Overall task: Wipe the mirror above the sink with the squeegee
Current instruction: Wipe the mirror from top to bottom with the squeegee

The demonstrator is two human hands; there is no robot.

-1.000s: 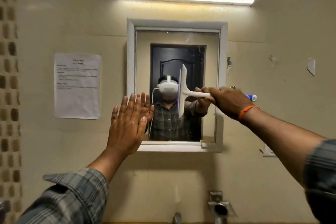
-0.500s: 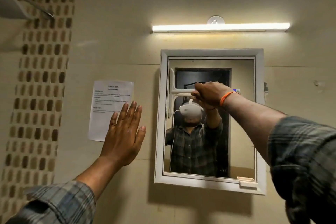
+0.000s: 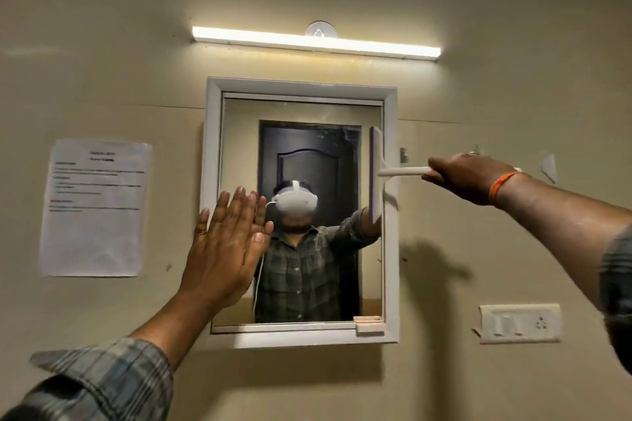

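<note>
This is a small washroom, plain and likely shared rather than private. A white-framed mirror [image 3: 302, 208] is set into a beige painted wall [image 3: 102, 44], with a lit tube light [image 3: 316, 43] mounted just above it. A printed paper notice [image 3: 94, 207] is stuck to the wall left of the mirror, and a switch and socket plate [image 3: 519, 323] sits low on the right. The glass reflects a dark panelled door [image 3: 307, 161] behind.

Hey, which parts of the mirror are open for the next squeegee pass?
Open: mirror glass between left hand and squeegee, plus the top strip. Crowded: the left edge under that hand, the right edge where the right hand holds the blade.
</note>
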